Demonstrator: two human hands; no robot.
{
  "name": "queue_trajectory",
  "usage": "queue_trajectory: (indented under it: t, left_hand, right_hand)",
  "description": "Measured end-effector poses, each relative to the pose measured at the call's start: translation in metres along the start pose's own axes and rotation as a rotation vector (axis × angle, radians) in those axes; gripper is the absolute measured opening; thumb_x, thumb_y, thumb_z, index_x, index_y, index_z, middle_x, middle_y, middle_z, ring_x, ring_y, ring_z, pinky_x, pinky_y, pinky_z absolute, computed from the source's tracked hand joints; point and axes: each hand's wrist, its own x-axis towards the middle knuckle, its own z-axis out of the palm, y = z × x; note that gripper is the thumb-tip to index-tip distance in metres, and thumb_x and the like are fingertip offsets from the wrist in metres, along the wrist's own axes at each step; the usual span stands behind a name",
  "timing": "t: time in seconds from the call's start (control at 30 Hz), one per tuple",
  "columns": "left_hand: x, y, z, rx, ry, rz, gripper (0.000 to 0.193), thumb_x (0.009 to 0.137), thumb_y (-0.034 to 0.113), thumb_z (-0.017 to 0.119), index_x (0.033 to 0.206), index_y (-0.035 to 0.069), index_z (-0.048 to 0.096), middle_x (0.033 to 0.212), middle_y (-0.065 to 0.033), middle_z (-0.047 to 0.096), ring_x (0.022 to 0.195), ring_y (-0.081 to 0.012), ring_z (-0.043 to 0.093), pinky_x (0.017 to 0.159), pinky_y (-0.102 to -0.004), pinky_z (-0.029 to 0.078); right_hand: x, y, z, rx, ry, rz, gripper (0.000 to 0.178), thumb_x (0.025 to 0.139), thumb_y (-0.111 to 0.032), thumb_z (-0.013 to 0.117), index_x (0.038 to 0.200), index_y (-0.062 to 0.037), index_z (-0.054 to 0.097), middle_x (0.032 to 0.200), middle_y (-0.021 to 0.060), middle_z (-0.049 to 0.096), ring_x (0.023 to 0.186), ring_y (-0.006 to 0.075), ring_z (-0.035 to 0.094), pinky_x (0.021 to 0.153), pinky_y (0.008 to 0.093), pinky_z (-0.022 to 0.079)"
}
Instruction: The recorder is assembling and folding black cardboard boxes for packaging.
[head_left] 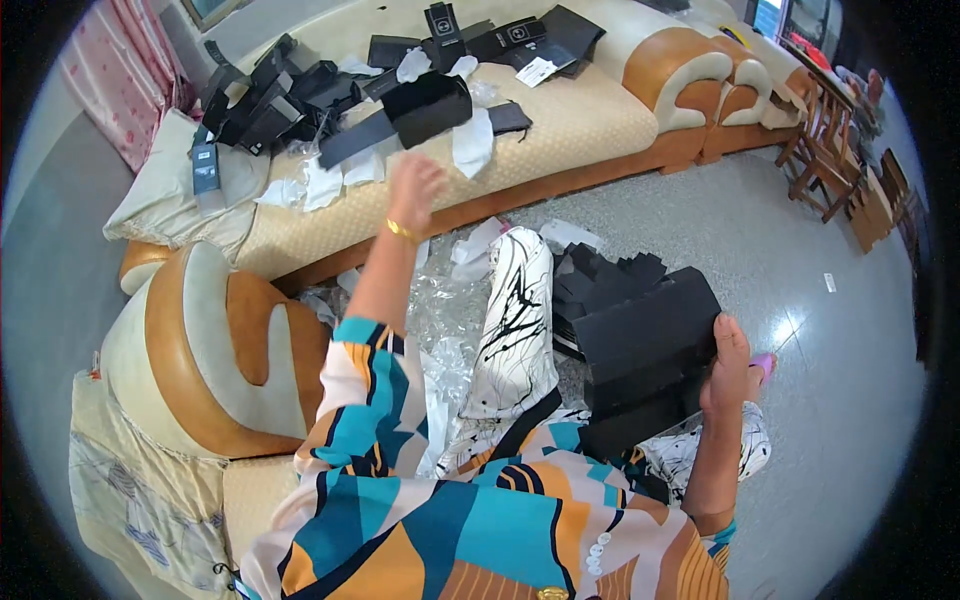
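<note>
**Black cardboard boxes between sofa and floor, work judged part-way**

Clock positions are taken from the centre of the view. At 3 o'clock, the right hand (728,370) grips the edge of an opened black cardboard box (650,325), the thumb laid along its panel. At 11 o'clock, the left hand (415,187) extends over the sofa's front edge, its fingers loosely apart and holding nothing visible; contact with the white sheets (322,188) beyond cannot be told. Handled so far, it seems: the heap of black cardboard pieces (595,278) on the floor between 2 and 3 o'clock, with clear plastic wrapping (450,300) strewn near the centre. Apparently left: the open black box (430,108) between 11 and 12 o'clock, the jumbled black boxes (275,105) toward 10 to 11 o'clock, and others at 12 o'clock, all on the sofa (570,120).
</note>
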Motion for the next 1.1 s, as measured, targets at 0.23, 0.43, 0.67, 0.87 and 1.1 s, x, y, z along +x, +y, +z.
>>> queue_trajectory:
  t: [0.23, 0.43, 0.67, 0.87, 1.1]
  left_hand:
    - [-0.144, -0.047, 0.109, 0.041, -0.914, -0.536, 0.055, 0.089, 0.048, 0.037, 0.125, 0.005, 0.040, 0.113, -0.0139, 0.054, 0.103, -0.0206, 0.054, 0.082, -0.0305, 0.045]
    - [-0.189, -0.050, 0.161, -0.337, -1.218, -0.755, 0.057, 0.087, 0.043, 0.047, 0.123, -0.001, 0.039, 0.121, -0.0119, 0.050, 0.110, -0.0171, 0.049, 0.093, -0.0301, 0.040]
    - [-0.215, -0.059, 0.168, 0.321, -1.064, -0.577, 0.044, 0.077, 0.016, 0.066, 0.114, 0.002, 0.048, 0.108, -0.0056, 0.057, 0.101, -0.0150, 0.054, 0.088, -0.0286, 0.043]
    - [-0.204, -0.058, 0.158, 0.096, -0.799, -0.690, 0.026, 0.076, 0.013, 0.067, 0.097, 0.004, 0.056, 0.088, -0.0041, 0.061, 0.079, -0.0088, 0.057, 0.070, -0.0220, 0.047]
    - [-0.210, -0.055, 0.167, 0.439, -0.769, 0.014, 0.030, 0.067, 0.005, 0.074, 0.093, 0.001, 0.059, 0.089, -0.0040, 0.063, 0.078, -0.0091, 0.057, 0.068, -0.0236, 0.047]
  right_hand:
    - [0.012, -0.022, 0.032, -0.061, -0.245, -0.129, 0.014, 0.087, -0.016, 0.052, 0.081, -0.0029, 0.053, 0.074, -0.0046, 0.047, 0.073, 0.0056, 0.041, 0.066, 0.0206, 0.034]
    - [0.017, -0.032, 0.024, -0.458, -0.273, -0.436, 0.019, 0.088, -0.018, 0.052, 0.079, -0.0018, 0.051, 0.066, -0.0027, 0.042, 0.064, 0.0069, 0.038, 0.058, 0.0217, 0.033]
    - [0.006, -0.029, 0.018, -0.819, -0.097, -0.499, 0.018, 0.080, -0.020, 0.057, 0.078, -0.0023, 0.056, 0.065, 0.0173, 0.051, 0.059, 0.0292, 0.053, 0.054, 0.0334, 0.040]
    - [0.004, -0.026, 0.012, -0.672, -0.203, -0.511, 0.024, 0.082, -0.023, 0.057, 0.074, -0.0002, 0.052, 0.057, 0.0085, 0.042, 0.052, 0.0132, 0.039, 0.050, 0.0275, 0.034]
    - [-0.003, -0.025, 0.002, -0.808, -0.285, -0.478, 0.026, 0.069, -0.024, 0.068, 0.076, -0.0021, 0.055, 0.061, 0.0112, 0.051, 0.056, 0.0217, 0.051, 0.052, 0.0312, 0.038]
